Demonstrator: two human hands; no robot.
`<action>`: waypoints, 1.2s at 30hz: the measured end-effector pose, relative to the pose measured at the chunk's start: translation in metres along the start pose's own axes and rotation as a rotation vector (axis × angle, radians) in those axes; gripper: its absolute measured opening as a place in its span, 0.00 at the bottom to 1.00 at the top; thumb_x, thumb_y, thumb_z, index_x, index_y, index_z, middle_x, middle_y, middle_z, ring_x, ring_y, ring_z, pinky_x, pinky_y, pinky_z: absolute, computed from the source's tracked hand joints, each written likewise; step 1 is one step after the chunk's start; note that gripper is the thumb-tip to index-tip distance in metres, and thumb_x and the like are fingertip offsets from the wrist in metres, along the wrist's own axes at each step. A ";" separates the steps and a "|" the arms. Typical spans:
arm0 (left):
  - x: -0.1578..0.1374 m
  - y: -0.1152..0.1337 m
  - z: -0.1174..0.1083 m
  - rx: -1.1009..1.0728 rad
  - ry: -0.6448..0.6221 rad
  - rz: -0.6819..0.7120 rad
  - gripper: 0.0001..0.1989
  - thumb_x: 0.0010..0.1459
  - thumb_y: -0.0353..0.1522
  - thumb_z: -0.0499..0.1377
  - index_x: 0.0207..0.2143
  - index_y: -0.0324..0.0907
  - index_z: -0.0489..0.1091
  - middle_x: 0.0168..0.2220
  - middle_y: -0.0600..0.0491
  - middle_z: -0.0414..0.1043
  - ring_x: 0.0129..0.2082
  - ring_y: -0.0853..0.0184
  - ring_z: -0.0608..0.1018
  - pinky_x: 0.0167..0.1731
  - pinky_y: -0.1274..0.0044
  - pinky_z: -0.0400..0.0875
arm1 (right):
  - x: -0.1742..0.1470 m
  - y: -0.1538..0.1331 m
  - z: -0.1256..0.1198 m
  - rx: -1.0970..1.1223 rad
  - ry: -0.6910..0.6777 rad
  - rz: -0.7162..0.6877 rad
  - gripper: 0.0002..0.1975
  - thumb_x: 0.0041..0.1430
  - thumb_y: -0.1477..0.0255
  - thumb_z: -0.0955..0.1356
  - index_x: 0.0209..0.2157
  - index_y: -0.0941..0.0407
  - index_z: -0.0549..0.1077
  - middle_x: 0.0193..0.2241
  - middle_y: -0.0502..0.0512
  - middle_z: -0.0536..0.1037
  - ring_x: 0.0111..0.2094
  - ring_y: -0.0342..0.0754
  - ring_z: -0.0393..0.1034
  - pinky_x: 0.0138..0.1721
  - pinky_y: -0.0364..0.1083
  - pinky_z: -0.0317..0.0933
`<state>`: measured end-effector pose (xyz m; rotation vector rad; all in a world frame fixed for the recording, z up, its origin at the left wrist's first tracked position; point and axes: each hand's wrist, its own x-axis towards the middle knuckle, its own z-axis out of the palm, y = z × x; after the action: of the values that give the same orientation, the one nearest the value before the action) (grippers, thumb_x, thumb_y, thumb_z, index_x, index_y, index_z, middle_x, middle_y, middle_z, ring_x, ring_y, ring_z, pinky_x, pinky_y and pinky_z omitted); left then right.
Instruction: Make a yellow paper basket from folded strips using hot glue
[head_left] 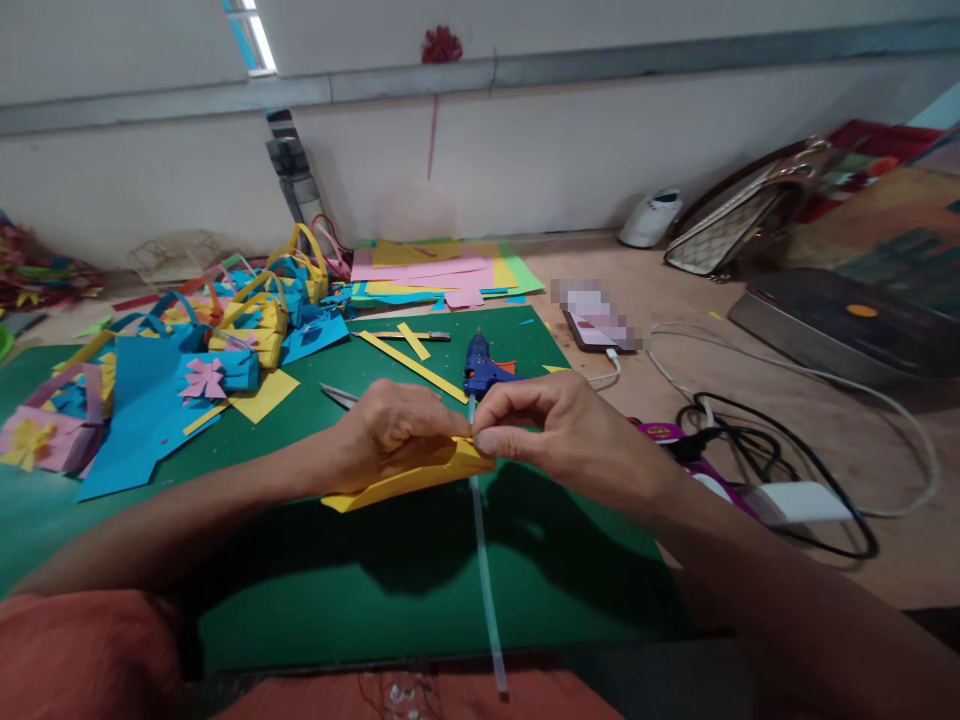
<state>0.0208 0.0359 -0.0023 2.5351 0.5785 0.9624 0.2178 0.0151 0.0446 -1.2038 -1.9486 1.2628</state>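
Observation:
A folded piece of yellow paper [409,482] is held up over the green cutting mat [315,600]. My left hand [390,425] lies along its upper edge, fingers closed on it and partly hidden. At the paper's right end, my right hand [532,425] pinches the corner between thumb and fingers. Just beyond my hands is a blue glue gun [484,368], nozzle pointing away. Its long translucent glue stick [484,570] runs beneath the paper toward my body. Scissors [339,397] poke out past my left hand, their handles hidden.
Several small paper baskets [236,370] crowd the left, beside blue paper [135,420]. Yellow strips [412,365] and a cutter knife [405,336] lie ahead. Coloured sheets [435,270] are stacked at the back. On the right are a charging phone [596,318], cables [757,440] and a handbag [739,225].

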 end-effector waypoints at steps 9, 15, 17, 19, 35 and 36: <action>0.000 0.001 0.000 -0.016 -0.032 -0.002 0.11 0.59 0.31 0.52 0.38 0.42 0.74 0.26 0.53 0.75 0.26 0.74 0.75 0.30 0.82 0.71 | 0.000 0.001 0.003 -0.041 0.040 -0.002 0.05 0.45 0.79 0.66 0.20 0.58 0.73 0.19 0.46 0.72 0.23 0.39 0.63 0.26 0.40 0.56; 0.001 0.004 0.001 0.025 0.006 -0.007 0.11 0.59 0.29 0.51 0.36 0.41 0.74 0.26 0.54 0.76 0.26 0.74 0.76 0.29 0.83 0.71 | -0.002 0.000 0.007 -0.109 0.120 -0.097 0.07 0.47 0.79 0.66 0.19 0.57 0.71 0.19 0.45 0.71 0.22 0.38 0.62 0.26 0.40 0.54; 0.003 0.005 0.000 0.027 0.008 -0.013 0.12 0.59 0.29 0.51 0.36 0.40 0.74 0.25 0.53 0.76 0.25 0.74 0.76 0.29 0.83 0.71 | -0.002 0.000 0.008 -0.123 0.138 -0.134 0.07 0.48 0.79 0.65 0.20 0.57 0.71 0.20 0.45 0.72 0.23 0.39 0.62 0.26 0.40 0.55; 0.004 0.006 -0.002 0.014 0.010 -0.017 0.12 0.59 0.29 0.50 0.36 0.39 0.74 0.25 0.53 0.75 0.25 0.74 0.76 0.29 0.83 0.71 | -0.002 0.000 0.007 -0.134 0.133 -0.153 0.07 0.48 0.78 0.65 0.20 0.57 0.71 0.20 0.45 0.72 0.23 0.39 0.63 0.27 0.40 0.55; 0.001 0.004 0.001 0.014 0.020 -0.011 0.12 0.59 0.30 0.50 0.36 0.40 0.74 0.25 0.53 0.76 0.25 0.74 0.76 0.30 0.82 0.72 | -0.003 0.002 0.009 -0.264 0.155 -0.245 0.08 0.49 0.80 0.65 0.20 0.57 0.70 0.21 0.46 0.73 0.23 0.39 0.64 0.28 0.40 0.56; 0.001 0.004 0.001 0.022 0.023 -0.009 0.12 0.59 0.29 0.51 0.36 0.40 0.74 0.25 0.53 0.76 0.25 0.74 0.76 0.29 0.82 0.72 | -0.003 0.002 0.010 -0.282 0.166 -0.263 0.08 0.50 0.80 0.65 0.20 0.57 0.69 0.21 0.46 0.73 0.24 0.39 0.64 0.28 0.40 0.56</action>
<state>0.0236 0.0329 -0.0004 2.5419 0.6103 0.9884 0.2122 0.0083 0.0388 -1.0965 -2.1252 0.7515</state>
